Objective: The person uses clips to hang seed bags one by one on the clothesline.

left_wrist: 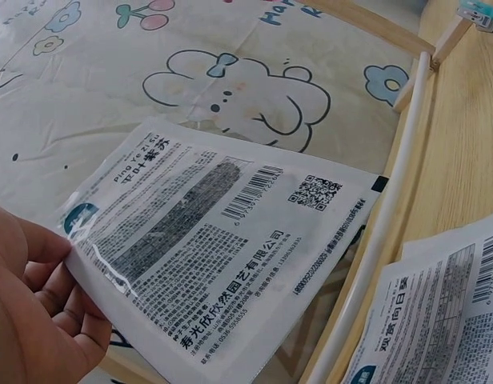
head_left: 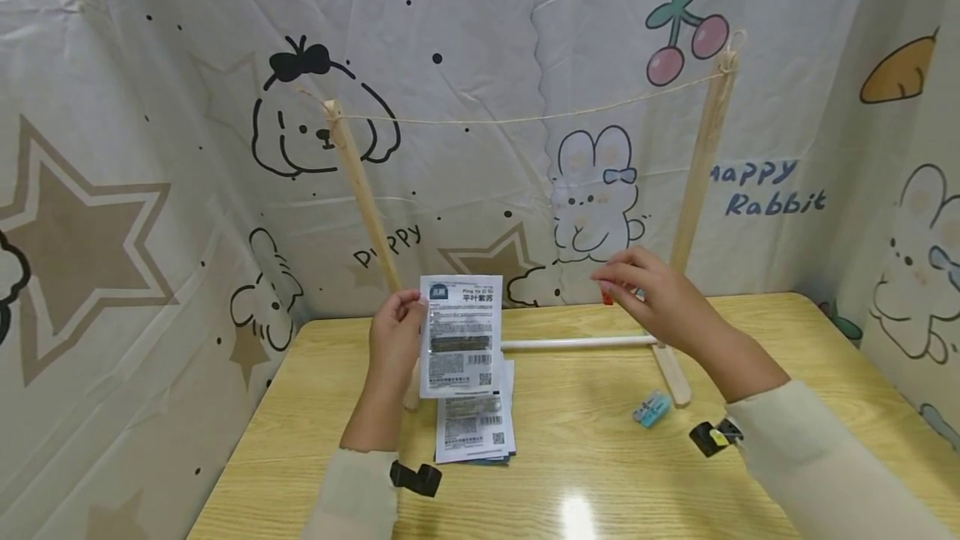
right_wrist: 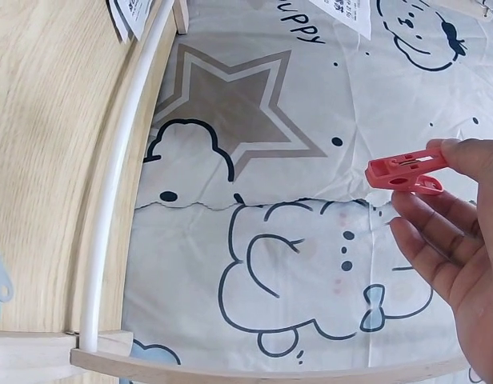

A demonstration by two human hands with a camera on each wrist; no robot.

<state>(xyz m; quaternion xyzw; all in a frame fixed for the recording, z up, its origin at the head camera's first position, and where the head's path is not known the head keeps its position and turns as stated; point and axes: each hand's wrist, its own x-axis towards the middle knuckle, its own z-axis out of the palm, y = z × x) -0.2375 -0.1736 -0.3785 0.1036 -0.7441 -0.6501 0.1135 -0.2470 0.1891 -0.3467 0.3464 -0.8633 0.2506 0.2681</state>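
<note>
My left hand (head_left: pixel 394 332) pinches a white printed seed packet (head_left: pixel 461 336) by its left edge, upright above the table. In the left wrist view its printed side with a barcode and QR code faces the camera. A red clothespin (right_wrist: pixel 390 168) is pinched between thumb and fingers of my right hand (right_wrist: pixel 470 232), its jaws pointing away from the hand. In the head view the right hand is near the right post, and the fingers partly hide the clothespin. More seed packets (head_left: pixel 476 432) lie stacked on the table below the held one.
A wooden frame has a left post (head_left: pixel 363 194), a right post (head_left: pixel 705 157) and a thin string (head_left: pixel 525 119) tied between their tops. A white rod (head_left: pixel 577 343) joins them low down. Blue clothespins (head_left: pixel 652 408) lie on the table (head_left: pixel 585 457). A patterned cloth (head_left: pixel 465 40) hangs behind.
</note>
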